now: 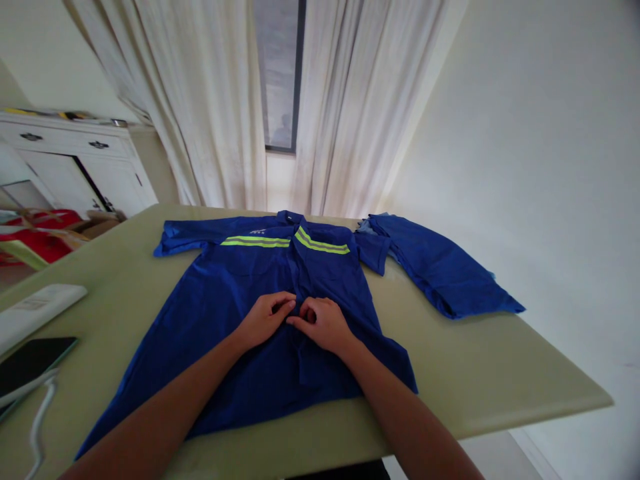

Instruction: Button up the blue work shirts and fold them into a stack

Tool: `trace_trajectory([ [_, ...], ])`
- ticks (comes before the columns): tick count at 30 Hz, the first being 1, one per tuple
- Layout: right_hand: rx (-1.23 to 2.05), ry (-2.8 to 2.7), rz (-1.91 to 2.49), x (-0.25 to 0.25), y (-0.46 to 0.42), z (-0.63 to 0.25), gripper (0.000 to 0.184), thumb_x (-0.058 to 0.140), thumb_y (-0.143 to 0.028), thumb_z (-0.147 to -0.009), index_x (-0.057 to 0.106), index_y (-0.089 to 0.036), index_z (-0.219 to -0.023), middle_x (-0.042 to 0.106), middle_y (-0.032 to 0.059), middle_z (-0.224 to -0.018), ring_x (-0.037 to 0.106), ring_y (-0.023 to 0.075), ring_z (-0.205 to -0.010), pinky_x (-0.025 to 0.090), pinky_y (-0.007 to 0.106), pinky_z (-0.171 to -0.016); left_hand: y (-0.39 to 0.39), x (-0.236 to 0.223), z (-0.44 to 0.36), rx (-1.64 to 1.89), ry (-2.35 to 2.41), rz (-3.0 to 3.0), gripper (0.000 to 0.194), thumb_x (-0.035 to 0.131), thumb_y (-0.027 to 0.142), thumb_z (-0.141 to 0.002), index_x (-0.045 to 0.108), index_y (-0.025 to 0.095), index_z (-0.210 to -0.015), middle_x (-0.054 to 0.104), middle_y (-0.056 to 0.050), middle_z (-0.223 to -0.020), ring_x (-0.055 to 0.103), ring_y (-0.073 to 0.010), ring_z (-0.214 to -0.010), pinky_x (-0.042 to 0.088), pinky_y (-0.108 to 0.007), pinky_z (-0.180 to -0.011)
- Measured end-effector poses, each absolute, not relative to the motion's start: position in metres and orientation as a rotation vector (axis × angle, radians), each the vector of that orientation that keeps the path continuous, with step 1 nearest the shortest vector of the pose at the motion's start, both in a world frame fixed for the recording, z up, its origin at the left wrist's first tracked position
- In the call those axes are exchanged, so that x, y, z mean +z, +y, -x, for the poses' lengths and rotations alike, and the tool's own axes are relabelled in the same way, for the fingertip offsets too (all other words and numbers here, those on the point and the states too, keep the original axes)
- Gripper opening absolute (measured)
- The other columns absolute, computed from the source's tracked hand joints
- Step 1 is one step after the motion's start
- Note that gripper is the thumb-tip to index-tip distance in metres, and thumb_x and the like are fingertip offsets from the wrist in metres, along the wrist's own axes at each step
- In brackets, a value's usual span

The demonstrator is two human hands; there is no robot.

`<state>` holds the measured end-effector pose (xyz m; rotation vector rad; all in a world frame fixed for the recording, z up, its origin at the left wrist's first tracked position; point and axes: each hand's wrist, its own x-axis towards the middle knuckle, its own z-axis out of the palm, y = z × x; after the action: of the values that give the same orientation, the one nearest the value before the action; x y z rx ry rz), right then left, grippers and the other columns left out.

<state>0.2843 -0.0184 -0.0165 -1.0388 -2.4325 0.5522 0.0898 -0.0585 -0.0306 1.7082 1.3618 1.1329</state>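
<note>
A blue short-sleeved work shirt [225,287] with yellow-green reflective stripes lies front up on the table, its collar at the far side. My left hand [265,319] and my right hand [324,324] meet over the middle of its front opening. Thumb and fingers of each hand are pinched together on the shirt's front edge, the fingertips almost touching. Any button between them is too small or hidden to make out. Below my hands the front hangs slightly rumpled toward the hem.
Folded blue garments [440,267] lie right of the shirt on the pale green table [500,373]. At the left are a dark phone [35,363], a white cable [37,427] and a white power strip-like bar [40,310]. Curtains [215,100] hang behind; a white cabinet [75,157] stands far left.
</note>
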Motion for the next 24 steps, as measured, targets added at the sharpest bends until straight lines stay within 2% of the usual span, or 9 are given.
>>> trace_trajectory([
  [3,0.507,-2.451,1.108,-0.016,-0.019,-0.285,0.038,0.077,-0.055,-0.088,0.067,-0.02,-0.077,0.066,-0.0021,-0.067,0.059,0.014,-0.065,0.037,0.028,-0.071,-0.058,-0.033,-0.089,1.085,1.305,-1.693,0.035,0.056,0.042,-0.096,0.074,0.02,-0.116,0.08,-0.005,-0.096,0.074,-0.0216,-0.092,0.057,-0.034,-0.086],
  [6,0.455,-2.496,1.124,-0.015,-0.02,-0.285,0.03,0.072,-0.043,-0.091,0.067,-0.02,-0.074,0.069,0.0002,-0.068,0.061,0.0148,-0.066,0.035,0.028,-0.068,-0.059,-0.035,-0.089,1.031,1.282,-1.684,0.035,0.059,0.04,-0.095,0.074,0.02,-0.12,0.081,-0.007,-0.104,0.075,-0.0227,-0.097,0.057,-0.036,-0.092],
  [9,0.449,-2.526,1.123,-0.013,-0.021,-0.285,0.024,0.066,-0.034,-0.092,0.067,-0.02,-0.073,0.07,0.001,-0.069,0.061,0.0144,-0.064,0.034,0.027,-0.064,-0.06,-0.035,-0.09,1.005,1.299,-1.721,0.033,0.059,0.039,-0.097,0.074,0.022,-0.12,0.08,-0.006,-0.107,0.074,-0.0222,-0.099,0.057,-0.036,-0.093],
  [15,0.52,-2.549,1.088,-0.014,-0.018,-0.286,0.02,0.069,-0.034,-0.091,0.068,-0.02,-0.077,0.07,-0.0005,-0.07,0.06,0.0133,-0.064,0.033,0.026,-0.063,-0.06,-0.034,-0.09,1.019,1.348,-1.856,0.03,0.054,0.037,-0.1,0.074,0.022,-0.116,0.076,-0.007,-0.111,0.07,-0.0205,-0.1,0.054,-0.033,-0.089],
  [20,0.563,-2.563,1.029,-0.012,-0.017,-0.288,0.019,0.067,-0.027,-0.09,0.064,-0.019,-0.073,0.063,-0.0023,-0.066,0.055,0.0121,-0.062,0.031,0.026,-0.062,-0.061,-0.035,-0.093,0.947,1.393,-1.968,0.024,0.052,0.03,-0.1,0.07,0.021,-0.113,0.073,-0.006,-0.108,0.068,-0.0194,-0.095,0.052,-0.033,-0.085],
  [24,0.907,-2.538,0.88,-0.004,-0.022,-0.291,0.03,0.065,-0.024,-0.089,0.051,-0.019,-0.063,0.048,-0.0068,-0.057,0.047,0.009,-0.056,0.029,0.023,-0.056,-0.064,-0.033,-0.094,0.789,1.548,-2.206,0.023,0.043,0.021,-0.1,0.066,0.02,-0.098,0.071,-0.008,-0.101,0.067,-0.0227,-0.097,0.051,-0.038,-0.088],
])
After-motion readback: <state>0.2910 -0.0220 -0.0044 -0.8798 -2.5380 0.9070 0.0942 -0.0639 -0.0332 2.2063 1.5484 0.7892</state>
